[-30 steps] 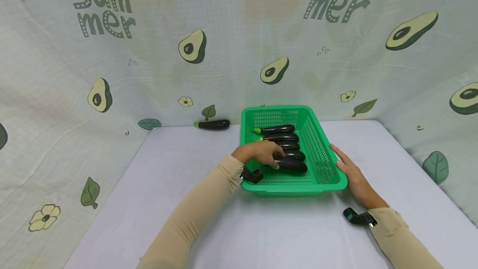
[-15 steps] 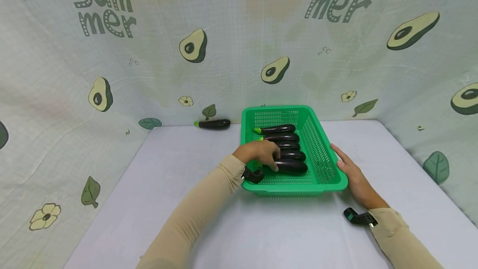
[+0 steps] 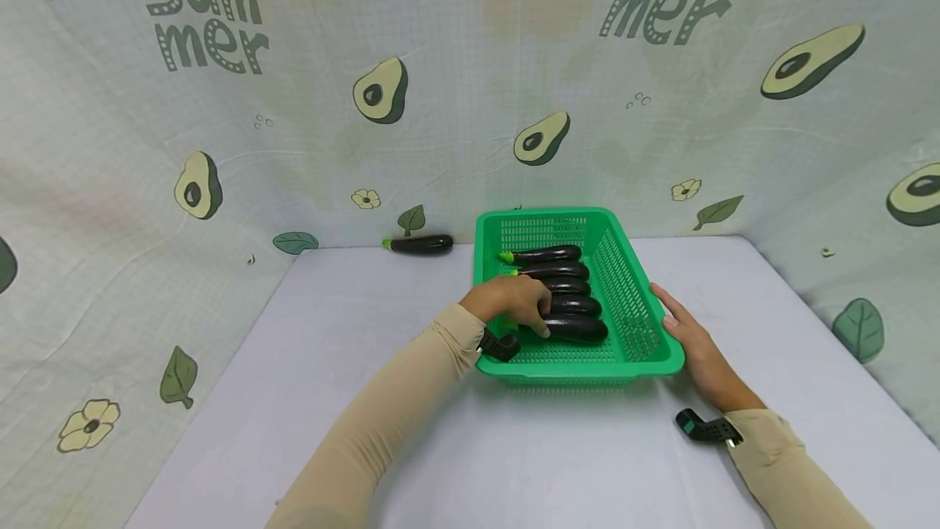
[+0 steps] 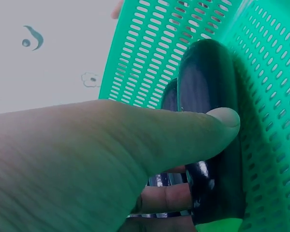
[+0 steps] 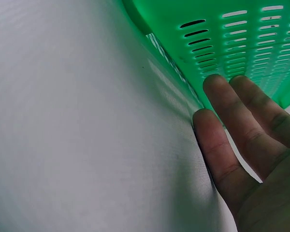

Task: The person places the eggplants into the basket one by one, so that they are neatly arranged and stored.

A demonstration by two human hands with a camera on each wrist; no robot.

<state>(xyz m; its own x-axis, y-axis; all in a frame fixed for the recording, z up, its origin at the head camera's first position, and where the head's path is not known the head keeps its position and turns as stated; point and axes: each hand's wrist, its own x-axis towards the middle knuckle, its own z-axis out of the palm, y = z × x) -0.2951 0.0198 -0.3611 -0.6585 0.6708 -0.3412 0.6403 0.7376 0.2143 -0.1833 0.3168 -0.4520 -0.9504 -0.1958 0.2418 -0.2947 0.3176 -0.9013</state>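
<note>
In the head view a green plastic basket point(image 3: 637, 369) holds several dark purple eggplants lying in a row, green stems to the left. My left hand point(image 3: 512, 300) reaches over the basket's left side and grips the nearest eggplant point(image 3: 576, 328) near its stem end. The left wrist view has the thumb across the top of this eggplant point(image 4: 208, 77) and the other fingers on its far side. Against the basket's right outer wall point(image 5: 251, 38) rests my right hand point(image 3: 701, 357), its fingers fairly straight in the right wrist view and their tips at the slotted side.
One more eggplant point(image 3: 420, 245) lies outside the basket, at the back edge of the white-covered table point(image 3: 352, 325). A printed cloth point(image 3: 455, 104) with avocados and leaves hangs behind and along both sides. Each wrist wears a black strap point(image 3: 708, 428).
The left hand's fingers have drawn slightly back from over the nearest eggplant, showing more of it, and that eggplant has shifted a touch to the right. The right hand stays put.
</note>
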